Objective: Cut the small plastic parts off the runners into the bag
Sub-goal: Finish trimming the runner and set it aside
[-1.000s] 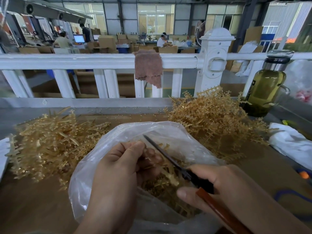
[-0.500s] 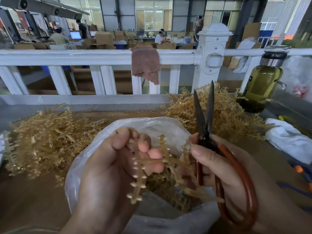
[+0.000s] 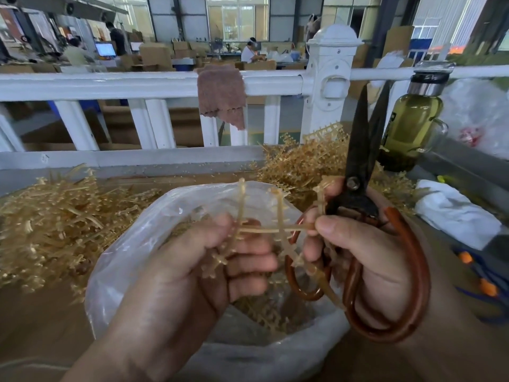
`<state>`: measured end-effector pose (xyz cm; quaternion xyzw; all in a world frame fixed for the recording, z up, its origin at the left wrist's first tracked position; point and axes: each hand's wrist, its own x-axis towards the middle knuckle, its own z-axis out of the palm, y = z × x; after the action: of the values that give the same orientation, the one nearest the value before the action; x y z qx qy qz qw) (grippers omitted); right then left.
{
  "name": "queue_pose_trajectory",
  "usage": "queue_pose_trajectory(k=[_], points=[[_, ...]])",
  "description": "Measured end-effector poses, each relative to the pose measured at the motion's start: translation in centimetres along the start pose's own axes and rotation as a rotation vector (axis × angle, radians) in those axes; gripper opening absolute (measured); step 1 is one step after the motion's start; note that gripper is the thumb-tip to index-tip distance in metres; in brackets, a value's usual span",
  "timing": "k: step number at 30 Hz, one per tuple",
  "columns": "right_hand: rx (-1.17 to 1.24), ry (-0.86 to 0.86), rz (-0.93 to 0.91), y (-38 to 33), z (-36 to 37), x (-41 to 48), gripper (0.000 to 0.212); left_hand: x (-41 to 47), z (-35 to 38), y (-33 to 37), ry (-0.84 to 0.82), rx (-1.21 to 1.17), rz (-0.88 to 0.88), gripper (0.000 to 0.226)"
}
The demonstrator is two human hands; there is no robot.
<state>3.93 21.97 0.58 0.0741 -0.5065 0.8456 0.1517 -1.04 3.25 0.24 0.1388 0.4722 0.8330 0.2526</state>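
1. Since half a second ago the pale tan plastic runner (image 3: pixel 270 230) has swung from hanging down to lying crosswise between the hands. A second ago the scissors were angled down into the bag; now they point up.
2. Left hand (image 3: pixel 176 277): fingers curled round the runner's left end.
3. Right hand (image 3: pixel 374 260): gripping the black-bladed scissors (image 3: pixel 355 199) by their red-brown loop handles, blades slightly parted. Its thumb and forefinger also pinch the runner's right end.
4. The runner is held just above the open mouth of the clear plastic bag (image 3: pixel 132 260). Tan pieces lie inside the bag.
5. Brown desk (image 3: pixel 41 326): tan runner pile at left (image 3: pixel 55 224), a second pile at the back right (image 3: pixel 311 158).
6. Far edge closed by a white railing (image 3: pixel 110 84) with a brown cloth (image 3: pixel 221 95) draped over it. Workshop with cartons and seated people beyond.
7. Right side crowded: a glass bottle of olive liquid (image 3: pixel 413 119) and a white rag (image 3: pixel 454 216).
8. Bare desk shows at the near left corner.
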Motion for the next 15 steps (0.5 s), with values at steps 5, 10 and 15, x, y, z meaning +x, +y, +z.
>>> queue_pose_trajectory(k=[5, 10, 15], points=[[-0.135, -0.03, -0.005, -0.1, -0.9, 0.2, 0.037, -0.3, -0.3, 0.0, 0.038, 0.272, 0.018, 0.042], [-0.248, 0.126, -0.077, -0.1, -1.4, 0.7, 0.036, -0.2, -2.4, 2.4, 0.074, 0.085, 0.277, 0.039], [-0.255, 0.154, -0.071, -0.4, -2.1, 1.2, 0.028, 0.8, -6.9, 5.1, 0.388, -0.123, 0.5, 0.014]])
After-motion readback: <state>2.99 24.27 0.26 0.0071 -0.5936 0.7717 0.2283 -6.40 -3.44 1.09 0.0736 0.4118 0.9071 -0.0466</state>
